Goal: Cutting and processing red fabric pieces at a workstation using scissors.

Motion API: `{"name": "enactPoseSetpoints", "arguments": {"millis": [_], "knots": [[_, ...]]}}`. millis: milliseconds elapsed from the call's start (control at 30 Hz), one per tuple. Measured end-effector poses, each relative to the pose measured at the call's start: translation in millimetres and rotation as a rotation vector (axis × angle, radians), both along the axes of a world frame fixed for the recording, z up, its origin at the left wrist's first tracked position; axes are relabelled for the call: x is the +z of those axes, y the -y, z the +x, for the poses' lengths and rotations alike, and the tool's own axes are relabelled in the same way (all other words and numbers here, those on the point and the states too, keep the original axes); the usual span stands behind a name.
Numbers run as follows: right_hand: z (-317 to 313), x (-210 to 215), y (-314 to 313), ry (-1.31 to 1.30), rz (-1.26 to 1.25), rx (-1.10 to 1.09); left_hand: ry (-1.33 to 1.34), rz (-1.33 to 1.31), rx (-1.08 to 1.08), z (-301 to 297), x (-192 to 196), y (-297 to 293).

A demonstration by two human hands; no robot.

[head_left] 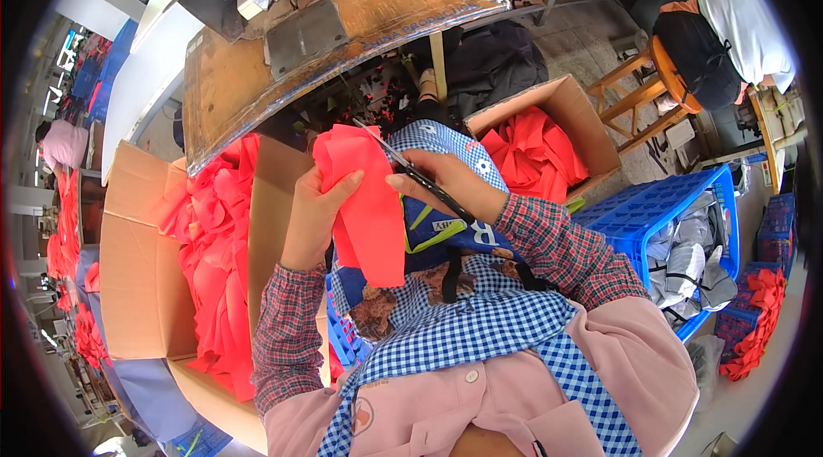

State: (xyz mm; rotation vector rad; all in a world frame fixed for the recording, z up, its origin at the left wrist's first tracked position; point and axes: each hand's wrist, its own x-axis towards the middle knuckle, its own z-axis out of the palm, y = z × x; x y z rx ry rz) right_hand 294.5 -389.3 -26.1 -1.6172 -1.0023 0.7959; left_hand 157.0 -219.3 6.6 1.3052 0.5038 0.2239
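Note:
My left hand point(319, 210) pinches a folded piece of red cloth point(367, 225), which hangs down in front of my lap. In my right hand point(444, 176) is a pair of scissors point(429, 186) with dark handles; the blades point up and left, close to the cloth's upper right edge. Whether the blades touch the cloth I cannot tell. A blue checked apron point(480, 320) covers my lap, and a dark blue printed bag or cloth point(446, 230) lies there, partly behind the right hand.
Left of me, a large cardboard box point(141, 243) holds a heap of red cloth pieces point(214, 260). Another cardboard box point(596, 131) with red cloth stands ahead right. A worn wooden table point(386, 11) lies ahead. A blue crate point(617, 217) holds grey bundles. A person sits on a wooden stool point(656, 80).

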Motion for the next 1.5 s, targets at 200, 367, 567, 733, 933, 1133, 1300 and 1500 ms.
{"name": "enactPoseSetpoints", "arguments": {"millis": [200, 367, 567, 733, 933, 1133, 1300, 1500], "knots": [[-6, -26, 0, -0.129, 0.021, -0.017, -0.028, 0.006, -0.038, 1, -4, 0], [-3, -33, 12, 0.010, -0.014, -0.014, -0.107, 0.014, -0.116, -2, -9, -6], [-5, -41, 24, 0.068, -0.119, 0.032, -0.295, 0.189, -0.201, -8, -11, -10], [-15, -36, 19, 0.015, 0.001, -0.023, -0.236, 0.158, -0.189, -6, -7, -5], [-18, -48, 8, -0.002, 0.111, -0.061, -0.201, 0.134, -0.191, -3, -13, -9], [2, -15, 12, -0.315, -0.008, -0.160, -0.228, 0.180, -0.160, -15, -23, -27], [51, 16, -44, -0.671, 0.372, -0.356, -0.058, 0.083, 0.052, -16, 2, -45], [87, 71, -127, -0.824, 0.476, -0.287, 0.070, 0.264, 0.260, -19, 34, -71]]}}
